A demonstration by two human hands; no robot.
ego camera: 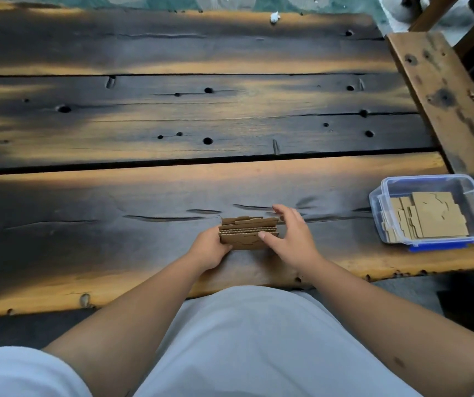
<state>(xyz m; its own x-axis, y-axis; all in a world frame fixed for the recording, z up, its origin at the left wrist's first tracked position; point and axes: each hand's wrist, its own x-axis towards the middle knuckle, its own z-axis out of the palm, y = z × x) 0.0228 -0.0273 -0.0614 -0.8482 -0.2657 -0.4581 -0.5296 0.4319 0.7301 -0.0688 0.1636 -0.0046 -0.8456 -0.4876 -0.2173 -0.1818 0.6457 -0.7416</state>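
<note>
The left hand grips the cardboard stack at its nine-o'clock end; the right hand pinches its three-o'clock end. A clear tub sits well apart at three o'clock.

White short-sleeved shirt, bare forearms

Brown corrugated cardboard stack, near centre: pale dotted fluting along edge. Plank wooden table: black-charred, amber streaks. Clear plastic box, right: blue latch; tan cardboard pieces inside.

Brown cardboard stack, upright on edge
</note>
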